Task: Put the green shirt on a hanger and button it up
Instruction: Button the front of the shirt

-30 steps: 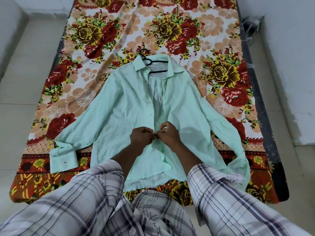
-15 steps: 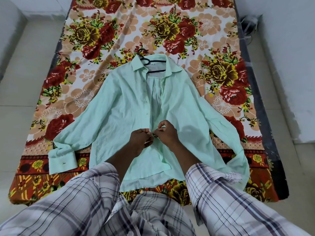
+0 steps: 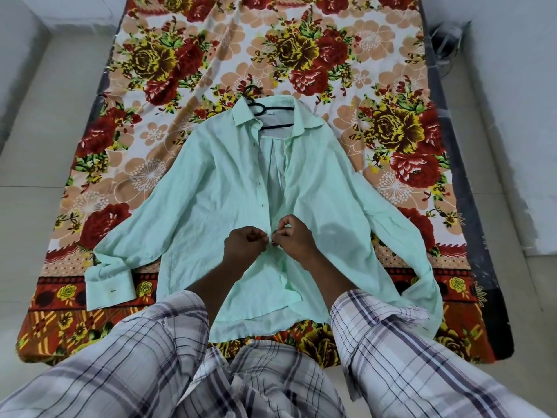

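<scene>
Hands [image 3: 245, 248] [image 3: 297, 241] barely shifted, fingers [image 3: 284, 227] pinching green shirt [image 3: 211, 191]

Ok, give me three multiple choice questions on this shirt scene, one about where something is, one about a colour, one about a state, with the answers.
1. Where does the hanger show?
A. beside a cuff
B. inside the collar of the shirt
C. on the floor

2. What colour is the hanger?
A. white
B. red
C. black

3. How is the shirt front above the left hand and right hand?
A. gaping open
B. buttoned to the collar
C. folded in half

Answers:
1 B: its hook and bars show in the neck opening.
2 C: the bars are black against the pale lining.
3 A: the two front edges lie apart from the collar down to where both hands pinch them together.
</scene>
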